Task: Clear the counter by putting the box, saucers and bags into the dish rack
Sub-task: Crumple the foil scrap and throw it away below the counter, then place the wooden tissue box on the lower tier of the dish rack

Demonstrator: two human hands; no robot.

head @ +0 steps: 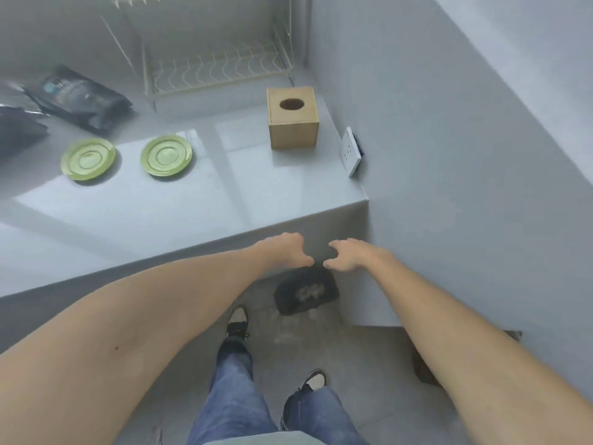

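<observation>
Wooden box [293,116] stands right of centre on the counter [192,200], below the rack [218,72]; both hands, left [285,252] and right [351,255], hang empty with fingers loosely apart, so take its two sides squarely.

A wooden box [293,117] stands upright before the empty wire dish rack [218,72], two green saucers [88,159] [166,156] and dark bags [80,97] lying leftward.

Green saucers [88,159], tan box [293,121], grey counter [179,200]
</observation>
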